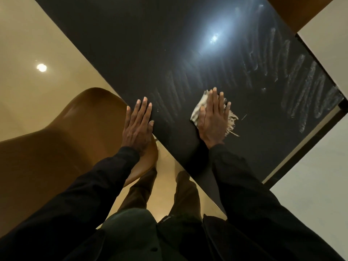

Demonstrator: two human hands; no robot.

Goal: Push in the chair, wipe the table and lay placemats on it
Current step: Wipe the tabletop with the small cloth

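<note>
A dark glossy table (150,44) runs diagonally through the head view. My right hand (213,117) lies flat, fingers spread, pressing a white frayed cloth (197,108) onto the tabletop near its front edge. Damp wipe streaks cover the surface to the right and between my hands. My left hand (138,123) rests flat with fingers extended on the table's near edge, holding nothing. A brown moulded chair (62,140) stands at the left, its seat against the table edge under my left wrist. No placemats are in view.
Shiny beige floor (28,44) lies to the left and between my legs. A second brown chair (293,8) shows at the top right beyond the table. A white surface (320,176) borders the table's right side.
</note>
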